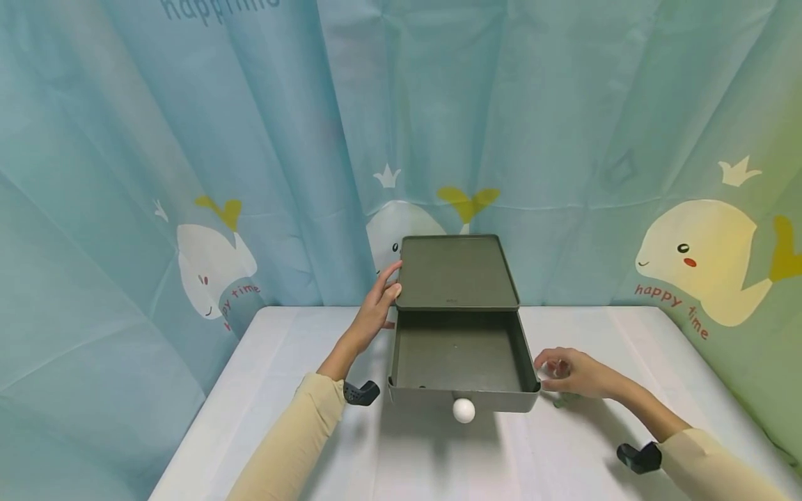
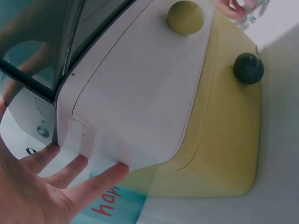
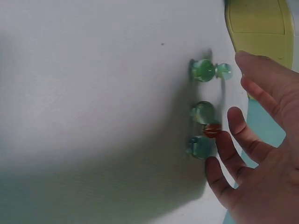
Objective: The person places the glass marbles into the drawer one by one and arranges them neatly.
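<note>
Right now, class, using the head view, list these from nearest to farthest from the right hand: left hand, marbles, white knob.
1. Marbles: right beside the right hand.
2. White knob: leftward, on the drawer.
3. Left hand: farthest left, at the box's left side.

The green marbles (image 3: 203, 70) are clear, the red marble (image 3: 212, 130) rusty. The grey drawer (image 1: 455, 351) has a white knob (image 1: 464, 410), the pale drawer (image 2: 140, 88) a yellow knob (image 2: 186, 17), the yellow drawer (image 2: 222, 121) a dark green knob (image 2: 248, 68). Desk (image 1: 592, 334): white. Sleeves (image 1: 288, 438): beige. White whales (image 1: 702, 240) pattern the blue-green curtain (image 1: 545, 104).
</note>
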{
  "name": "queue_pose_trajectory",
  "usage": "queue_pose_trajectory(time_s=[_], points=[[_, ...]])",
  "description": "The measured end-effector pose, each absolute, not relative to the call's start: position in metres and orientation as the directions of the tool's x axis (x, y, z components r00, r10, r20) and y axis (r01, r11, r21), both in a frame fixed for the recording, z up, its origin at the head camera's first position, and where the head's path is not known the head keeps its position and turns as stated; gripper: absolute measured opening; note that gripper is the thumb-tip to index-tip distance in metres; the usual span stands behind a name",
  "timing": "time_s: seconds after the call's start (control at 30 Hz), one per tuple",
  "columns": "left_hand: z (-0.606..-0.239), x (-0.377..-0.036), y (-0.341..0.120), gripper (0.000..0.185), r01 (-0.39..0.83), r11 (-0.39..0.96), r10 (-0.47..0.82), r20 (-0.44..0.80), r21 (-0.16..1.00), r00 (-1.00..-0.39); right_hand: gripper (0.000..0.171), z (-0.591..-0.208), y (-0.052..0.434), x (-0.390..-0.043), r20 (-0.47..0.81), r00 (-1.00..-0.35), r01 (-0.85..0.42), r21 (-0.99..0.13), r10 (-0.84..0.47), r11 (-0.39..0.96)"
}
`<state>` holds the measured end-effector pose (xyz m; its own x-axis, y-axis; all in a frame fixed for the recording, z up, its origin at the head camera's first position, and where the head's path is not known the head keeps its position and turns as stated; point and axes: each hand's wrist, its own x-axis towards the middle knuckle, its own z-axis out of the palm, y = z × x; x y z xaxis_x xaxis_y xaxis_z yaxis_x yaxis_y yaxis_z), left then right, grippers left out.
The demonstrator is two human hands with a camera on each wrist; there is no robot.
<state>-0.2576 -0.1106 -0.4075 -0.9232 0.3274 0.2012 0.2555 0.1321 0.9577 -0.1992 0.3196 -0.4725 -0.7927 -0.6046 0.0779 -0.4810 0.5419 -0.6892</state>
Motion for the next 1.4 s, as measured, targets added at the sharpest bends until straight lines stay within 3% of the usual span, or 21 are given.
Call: queue_pose_trajectory(time_s=[1.4], points=[[-0.408,-0.257,-0.111,0.056,0.261,0.140,0.327,0.204,0.955,-0.923,0.017,-0.481,0.315,-0.195,0.094,-0.821,-0.493,-0.614,-0.563,0.616]])
